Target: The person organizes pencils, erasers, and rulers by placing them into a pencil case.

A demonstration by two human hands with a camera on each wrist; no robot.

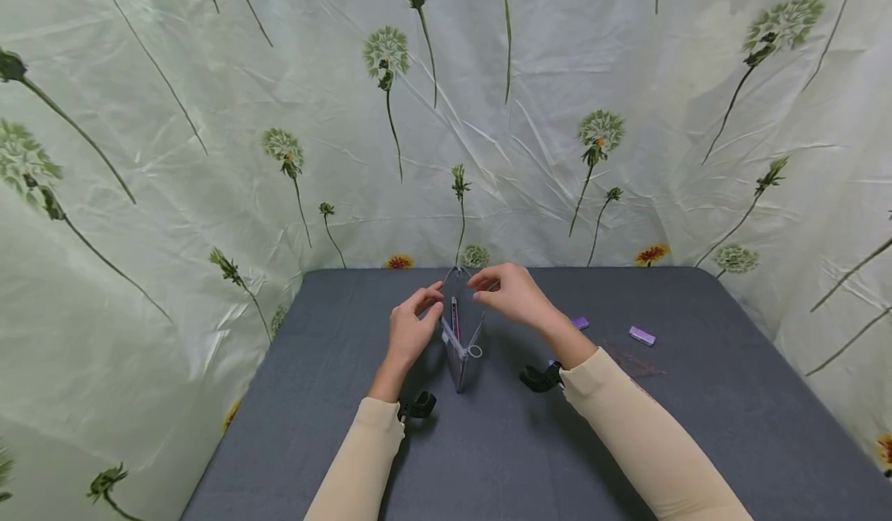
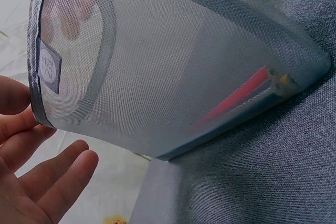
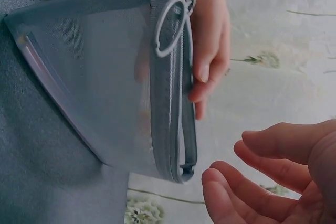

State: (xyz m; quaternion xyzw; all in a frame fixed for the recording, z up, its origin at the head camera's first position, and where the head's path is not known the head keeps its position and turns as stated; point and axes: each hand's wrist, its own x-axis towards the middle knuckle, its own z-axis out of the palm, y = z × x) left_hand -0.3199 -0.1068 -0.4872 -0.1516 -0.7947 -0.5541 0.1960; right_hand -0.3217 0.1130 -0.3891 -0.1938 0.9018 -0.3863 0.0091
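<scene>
My left hand [image 1: 411, 327] pinched the pouch [image 2: 142, 66]; my right hand [image 1: 512, 295], fingers parted, held nothing. Unzipping appeared complete, red stick [image 2: 236, 95] inside; purple blocks [image 1: 642, 336] lay outside.

**Gaps in my feeds**

In my head view the right forearm [image 1: 567, 341] covers part of a purple block [image 1: 581, 323], a strap [image 1: 540, 379] most of another purple thing [image 1: 553, 363]. I can't name a faint item [image 1: 637, 362] on the table [image 1: 488, 459]. The label [image 2: 49, 66] on the pouch [image 2: 147, 51] is unreadable, and mesh [image 2: 142, 93] blurs the pink thing [image 2: 236, 93] inside. The right wrist view loses part of the left hand [image 3: 211, 30] behind the pouch and crops the right hand [image 3: 283, 171].
</scene>
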